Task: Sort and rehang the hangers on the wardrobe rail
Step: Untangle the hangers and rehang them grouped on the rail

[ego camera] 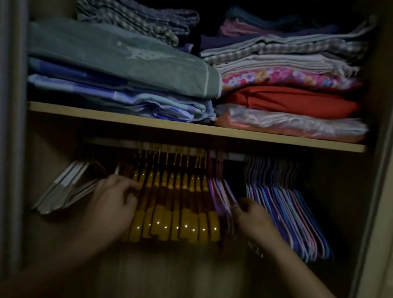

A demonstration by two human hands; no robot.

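So from my head view, there are two carriers in this wardrobe. The wooden shelf holds folded laundry: on the left a stack of blue checked sheets sits right on the board with a grey-green folded blanket on top, and on the right a plastic-wrapped bundle lies on the board under a red folded cloth and a pink floral one. Below, the rail carries white hangers at the left, yellow hangers in the middle and thin blue and pink hangers at the right.
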